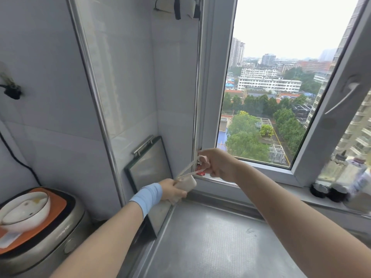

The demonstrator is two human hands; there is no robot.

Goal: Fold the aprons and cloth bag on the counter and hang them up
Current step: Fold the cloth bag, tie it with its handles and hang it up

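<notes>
My left hand, with a light blue band on its wrist, grips a small folded cream cloth bundle near the lower corner of the window frame. Two thin cream straps stretch from the bundle up to my right hand. That hand pinches the strap ends against the frame, beside a small red piece fixed at the corner. Whether the straps sit on a hook is hidden by my fingers.
A steel counter lies below. A glass board with a metal handle leans on the tiled wall. At the left stands a cooker with a white bowl on top. Dark jars sit on the sill by the open window.
</notes>
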